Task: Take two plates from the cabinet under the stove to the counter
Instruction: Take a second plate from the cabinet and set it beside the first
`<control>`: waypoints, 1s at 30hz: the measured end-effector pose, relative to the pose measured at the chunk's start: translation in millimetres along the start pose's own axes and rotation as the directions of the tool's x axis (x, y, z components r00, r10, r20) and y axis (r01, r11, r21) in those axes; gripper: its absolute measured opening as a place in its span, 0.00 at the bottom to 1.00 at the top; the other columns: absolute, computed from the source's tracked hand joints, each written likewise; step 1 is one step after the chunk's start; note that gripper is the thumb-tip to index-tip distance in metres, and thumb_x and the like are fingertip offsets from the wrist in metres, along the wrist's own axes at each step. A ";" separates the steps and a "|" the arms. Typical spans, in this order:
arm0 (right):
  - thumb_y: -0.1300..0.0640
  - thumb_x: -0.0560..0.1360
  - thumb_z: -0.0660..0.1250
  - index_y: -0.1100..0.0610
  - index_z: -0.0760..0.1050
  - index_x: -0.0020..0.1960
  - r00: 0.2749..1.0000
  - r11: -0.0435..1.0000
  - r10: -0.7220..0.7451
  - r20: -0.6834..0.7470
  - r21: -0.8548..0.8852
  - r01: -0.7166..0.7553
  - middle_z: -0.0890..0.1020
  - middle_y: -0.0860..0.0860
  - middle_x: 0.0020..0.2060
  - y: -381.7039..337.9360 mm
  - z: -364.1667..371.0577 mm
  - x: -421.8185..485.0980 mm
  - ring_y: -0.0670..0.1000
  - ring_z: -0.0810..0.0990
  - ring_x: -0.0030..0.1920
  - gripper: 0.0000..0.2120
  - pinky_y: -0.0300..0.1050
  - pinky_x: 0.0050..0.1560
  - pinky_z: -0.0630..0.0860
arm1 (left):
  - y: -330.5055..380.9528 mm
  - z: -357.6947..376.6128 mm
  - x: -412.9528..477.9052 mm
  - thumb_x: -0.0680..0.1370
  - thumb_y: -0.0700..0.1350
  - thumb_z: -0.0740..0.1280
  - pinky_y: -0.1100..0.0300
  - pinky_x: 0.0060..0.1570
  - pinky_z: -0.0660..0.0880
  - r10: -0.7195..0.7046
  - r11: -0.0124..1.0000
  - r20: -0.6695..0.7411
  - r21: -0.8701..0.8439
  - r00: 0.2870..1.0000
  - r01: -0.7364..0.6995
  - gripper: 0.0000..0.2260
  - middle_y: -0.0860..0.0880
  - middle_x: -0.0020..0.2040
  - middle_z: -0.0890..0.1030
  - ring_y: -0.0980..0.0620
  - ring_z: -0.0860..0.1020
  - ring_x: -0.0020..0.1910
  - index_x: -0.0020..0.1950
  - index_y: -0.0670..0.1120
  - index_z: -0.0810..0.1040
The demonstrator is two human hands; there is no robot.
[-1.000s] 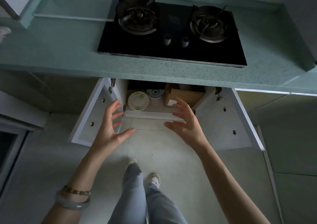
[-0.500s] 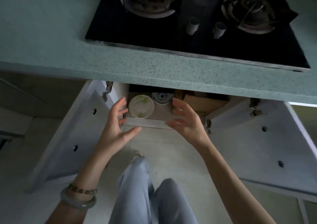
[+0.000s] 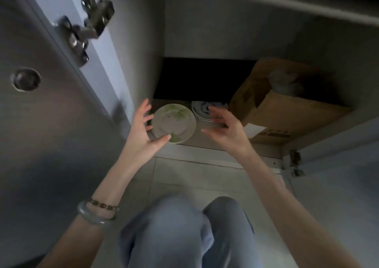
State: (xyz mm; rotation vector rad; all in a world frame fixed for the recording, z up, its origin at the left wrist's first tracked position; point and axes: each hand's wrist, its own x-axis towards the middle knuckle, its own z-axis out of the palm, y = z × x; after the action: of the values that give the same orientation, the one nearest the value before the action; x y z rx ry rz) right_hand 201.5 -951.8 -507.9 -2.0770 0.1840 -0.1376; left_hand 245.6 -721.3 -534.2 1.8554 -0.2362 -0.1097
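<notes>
A white plate with a green pattern [image 3: 173,122] lies on top of a small stack at the front left of the cabinet floor. Behind it to the right sits a stack of blue-patterned plates [image 3: 202,111]. My left hand [image 3: 143,132] is spread at the green plate's left rim, thumb near its front edge, fingers by its side; I cannot tell whether it touches. My right hand [image 3: 224,128] hovers to the right of that plate, fingers apart, partly covering the blue stack. Neither hand holds anything.
The open left cabinet door [image 3: 51,113] with its hinge [image 3: 88,27] stands close on the left. A brown cardboard box [image 3: 287,103] fills the cabinet's right side. The right door's hinge [image 3: 293,163] is at the right. My knees [image 3: 184,226] are below.
The view has dropped from the stove top down into the cabinet. Both hands have reached forward to either side of the green-patterned plate.
</notes>
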 end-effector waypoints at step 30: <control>0.56 0.71 0.70 0.63 0.72 0.64 0.840 0.824 0.538 -0.068 -0.166 -0.542 0.76 0.61 0.61 241.5 162.0 139.3 0.60 0.76 0.60 0.24 0.52 0.60 0.74 | -219.2 90.1 164.4 0.74 0.42 0.67 0.51 0.62 0.68 -0.411 0.743 -0.023 0.572 0.912 0.349 0.32 0.34 0.70 0.65 0.35 0.67 0.68 0.72 0.33 0.55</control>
State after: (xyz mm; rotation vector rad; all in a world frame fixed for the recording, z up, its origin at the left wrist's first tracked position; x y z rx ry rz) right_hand 348.7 -956.5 -794.7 -2.1173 0.8163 0.2179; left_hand 411.6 -780.6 -762.6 2.4846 0.0610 -0.4676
